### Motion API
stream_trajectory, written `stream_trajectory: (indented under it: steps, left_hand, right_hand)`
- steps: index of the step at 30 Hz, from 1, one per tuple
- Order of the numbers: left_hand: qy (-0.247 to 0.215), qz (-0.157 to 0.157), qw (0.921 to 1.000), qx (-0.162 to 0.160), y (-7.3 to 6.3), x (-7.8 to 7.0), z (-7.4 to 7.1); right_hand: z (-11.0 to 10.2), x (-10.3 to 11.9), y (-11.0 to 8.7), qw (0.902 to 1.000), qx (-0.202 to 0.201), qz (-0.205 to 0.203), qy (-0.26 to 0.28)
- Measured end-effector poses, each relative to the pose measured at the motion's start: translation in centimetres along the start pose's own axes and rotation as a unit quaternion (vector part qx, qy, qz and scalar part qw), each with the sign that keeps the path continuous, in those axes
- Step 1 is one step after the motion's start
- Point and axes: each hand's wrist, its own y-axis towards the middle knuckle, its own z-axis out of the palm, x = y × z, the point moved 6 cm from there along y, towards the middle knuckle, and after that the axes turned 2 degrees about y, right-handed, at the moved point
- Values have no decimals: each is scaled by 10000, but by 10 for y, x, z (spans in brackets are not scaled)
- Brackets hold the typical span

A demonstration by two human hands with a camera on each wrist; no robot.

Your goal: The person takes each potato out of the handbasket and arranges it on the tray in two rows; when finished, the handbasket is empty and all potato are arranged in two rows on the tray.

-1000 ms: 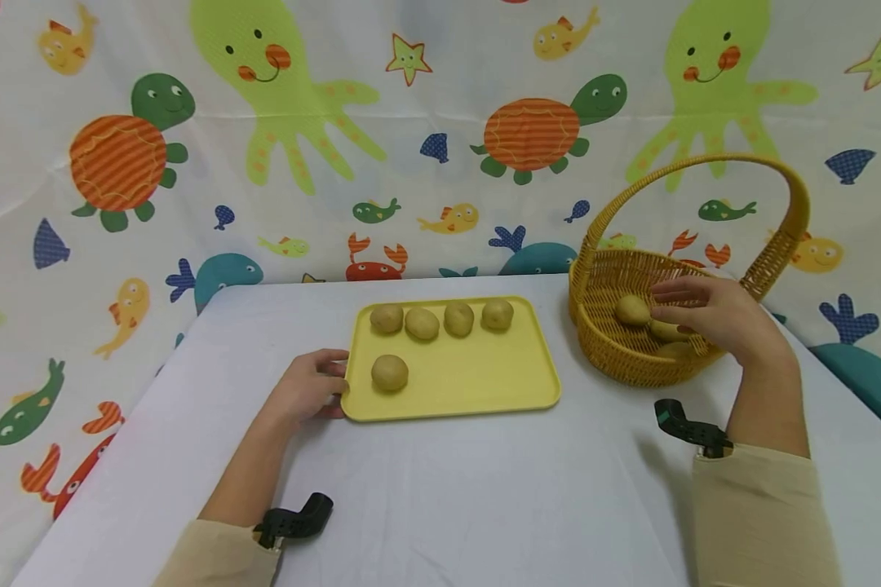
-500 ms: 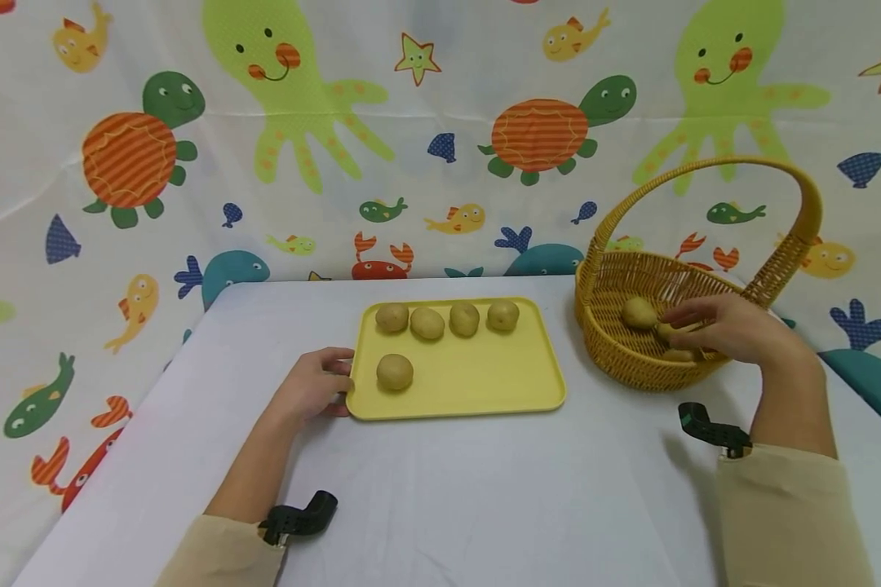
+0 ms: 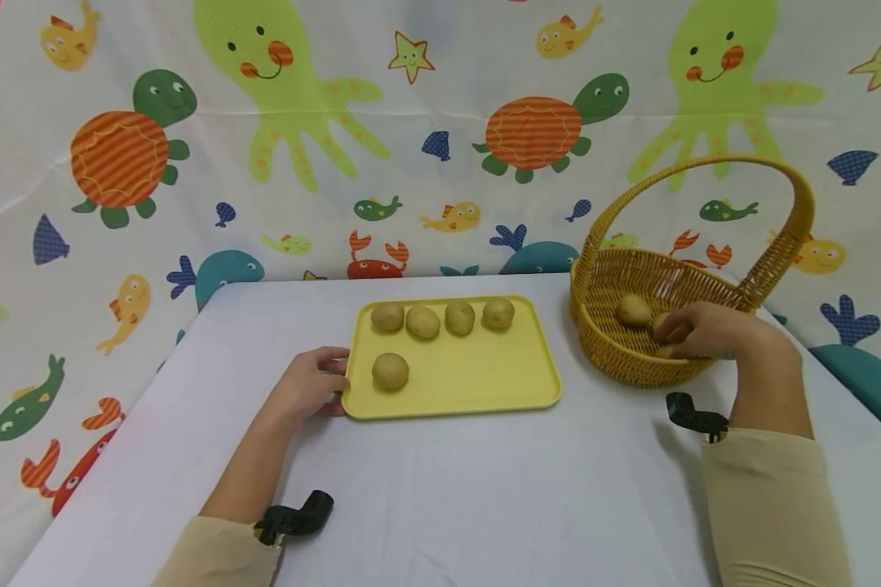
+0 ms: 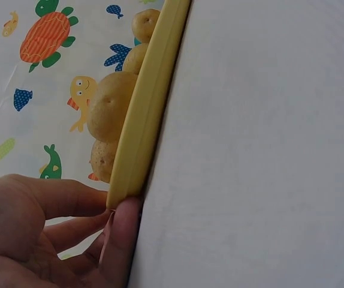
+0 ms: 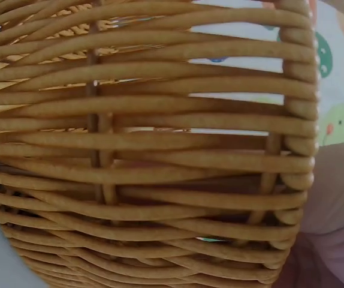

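Note:
My left hand (image 3: pixel 310 385) is at the left edge of a yellow tray (image 3: pixel 477 383). In the left wrist view, the thumb and index finger (image 4: pixel 76 198) pinch the tray's corner. Several potatoes lie on the tray: a row along its far side and one potato (image 3: pixel 390 372) nearer the left hand. My right hand (image 3: pixel 719 330) reaches over the near rim into a wicker basket (image 3: pixel 631 373), fingers bent down among the potatoes. One potato (image 3: pixel 634 311) shows left of the fingers. The basket wall hides the fingertips in the right wrist view; I cannot tell whether they grip a potato.
The basket's tall arched handle (image 3: pixel 705 163) rises behind the right hand. Both tray and basket stand on a white-covered table (image 3: pixel 484 497). A curtain (image 3: pixel 426 90) printed with sea animals hangs behind and beside it.
My right hand has come down deeper into the basket, its fingers bending more over the potatoes. The left hand stays at the tray's edge, and the potatoes on the tray have not moved.

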Motion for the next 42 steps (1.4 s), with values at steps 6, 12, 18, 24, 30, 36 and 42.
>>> stream_trajectory:
  steps: [6, 12, 18, 24, 30, 36, 42]
  left_hand:
    - [24, 22, 10000, -46, -1, 0, 0]
    - [46, -36, 10000, -63, -1, 1, -1]
    - [38, 5, 10000, -44, -1, -1, 0]
    - [33, 24, 10000, -67, -2, -1, -1]
    - [18, -18, 9999, -107, -1, 2, -1]
    - [26, -33, 9999, -137, -1, 2, -1]
    - [-11, 37, 9999, -117, -2, 1, 0]
  right_hand:
    - [1, 2, 1, 9998, -160, -145, -45]
    - [0, 4, 1, 9988, -338, -320, 130]
    - [-1, 6, 1, 9976, -543, -374, 223]
    - [-3, 11, 1, 9956, -702, -473, 406]
    - [-7, 16, -1, 9926, -938, -575, 511]
    - [-12, 16, -1, 9898, -1114, -536, 702]
    - [-15, 17, -4, 9864, -1269, -544, 893]
